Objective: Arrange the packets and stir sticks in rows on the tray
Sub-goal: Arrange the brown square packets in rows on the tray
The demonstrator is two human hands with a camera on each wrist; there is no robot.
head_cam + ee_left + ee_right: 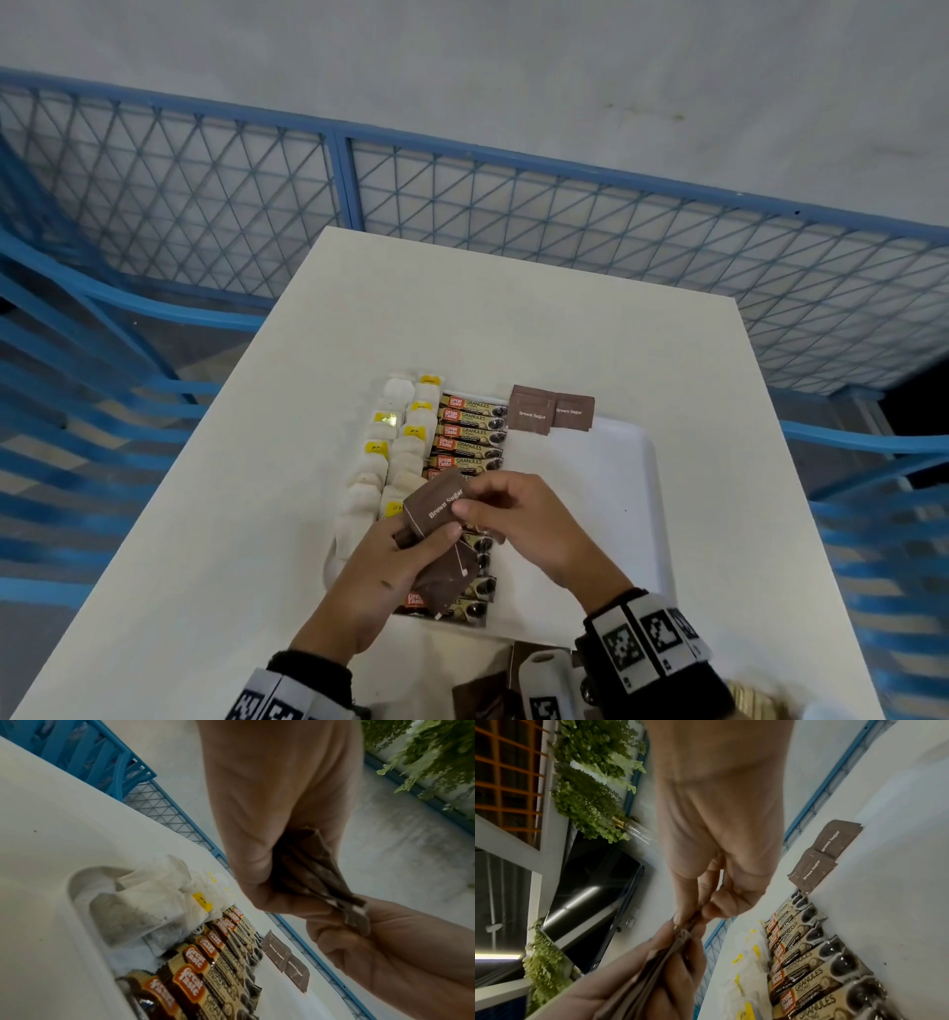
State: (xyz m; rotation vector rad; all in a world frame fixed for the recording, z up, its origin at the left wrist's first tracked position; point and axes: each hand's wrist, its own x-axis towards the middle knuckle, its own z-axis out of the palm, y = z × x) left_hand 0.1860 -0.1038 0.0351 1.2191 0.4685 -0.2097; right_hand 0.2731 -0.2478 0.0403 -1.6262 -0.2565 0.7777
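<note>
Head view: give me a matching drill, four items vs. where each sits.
Items:
1. white tea bags
2. Great Taste granules coffee sticks
3. two flat brown sugar packets
4. stack of brown sugar packets

Places:
A. tray's far edge, right of the coffee
B. held in both hands
C. tray's leftmost columns
D. column right of the tea bags

Pairs: 1-C, 2-D, 3-A, 4-B

coffee sachets (470, 442): lower row hidden behind hands | brown packets (488, 688): cut off by bottom edge
</note>
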